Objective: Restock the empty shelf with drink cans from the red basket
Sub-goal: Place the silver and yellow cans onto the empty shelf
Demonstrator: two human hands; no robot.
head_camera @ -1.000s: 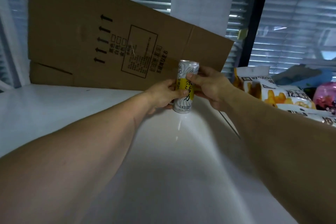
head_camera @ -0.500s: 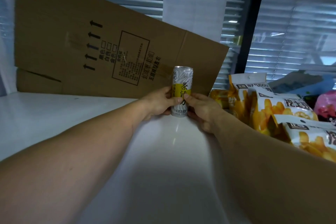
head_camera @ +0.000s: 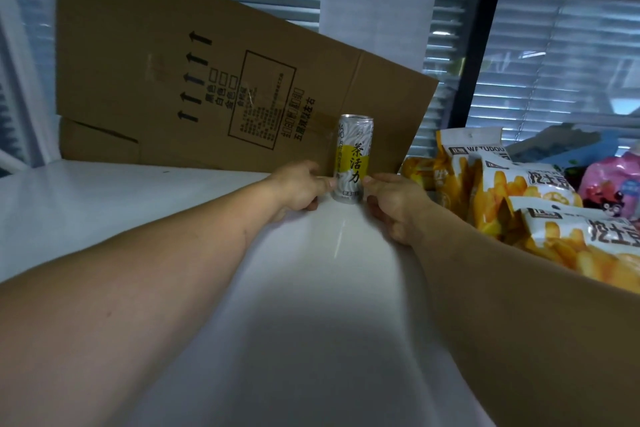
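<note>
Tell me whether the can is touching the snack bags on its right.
Apart. The head view shows the can standing upright on the white shelf, with bare cardboard visible between it and the nearest snack bag.

Can (head_camera: 352,159): 茶活力 in black on a yellow patch.
Snack bag (head_camera: 471,155): WATUDOU.
Cardboard box (head_camera: 194,80): five black arrows and 五层限].

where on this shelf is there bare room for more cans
Bare white shelf stretches left of the drink can, bordered behind by the flattened cardboard box. The front strip between the forearms is also free. Right of the can it is crowded: chip bags fill that side. The left hand and right hand flank the can's base.
</note>
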